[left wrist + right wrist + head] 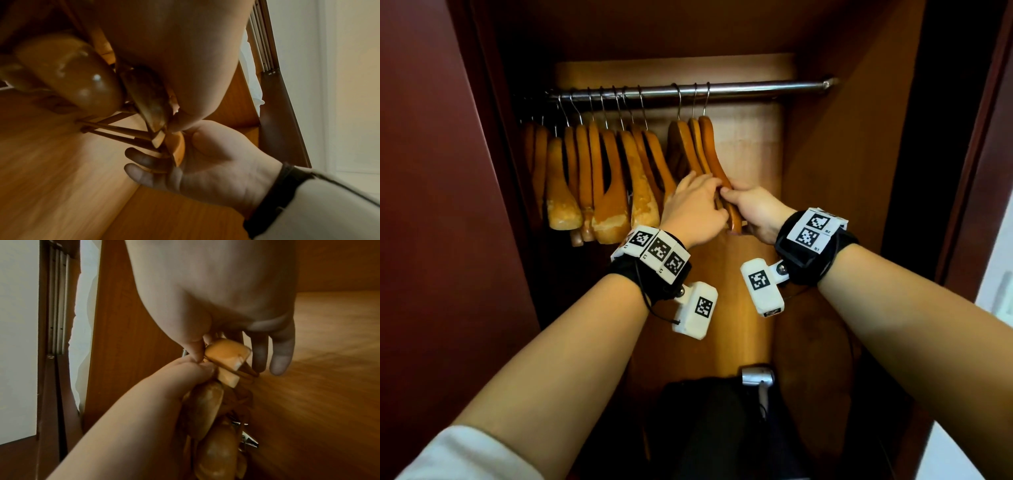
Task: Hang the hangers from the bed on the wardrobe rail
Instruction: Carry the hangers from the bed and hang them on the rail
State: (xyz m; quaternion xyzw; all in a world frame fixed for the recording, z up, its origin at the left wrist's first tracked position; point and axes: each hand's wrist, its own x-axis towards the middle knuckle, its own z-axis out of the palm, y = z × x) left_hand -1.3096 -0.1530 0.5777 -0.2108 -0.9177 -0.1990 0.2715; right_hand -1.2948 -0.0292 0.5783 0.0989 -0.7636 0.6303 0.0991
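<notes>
Three orange wooden hangers (700, 147) hang by their metal hooks on the steel wardrobe rail (756, 86), near its middle. Both hands meet at the near ends of these hangers. My left hand (703, 197) lies over them from the left, fingers and thumb pinching the wood. My right hand (738, 202) grips the rightmost hanger's end from the right. In the right wrist view the right hand's fingers (280, 356) curl behind a pale hanger end (226, 353) and the left hand (185, 371) pinches beside it. The left wrist view shows the right hand (205, 164) round an orange hanger end (177, 151).
Several more wooden hangers (592, 171) crowd the left part of the rail. The right stretch of the rail is bare up to the wardrobe's side wall (842, 178). A dark bag (719, 428) with a silver fitting (756, 375) lies low in the wardrobe.
</notes>
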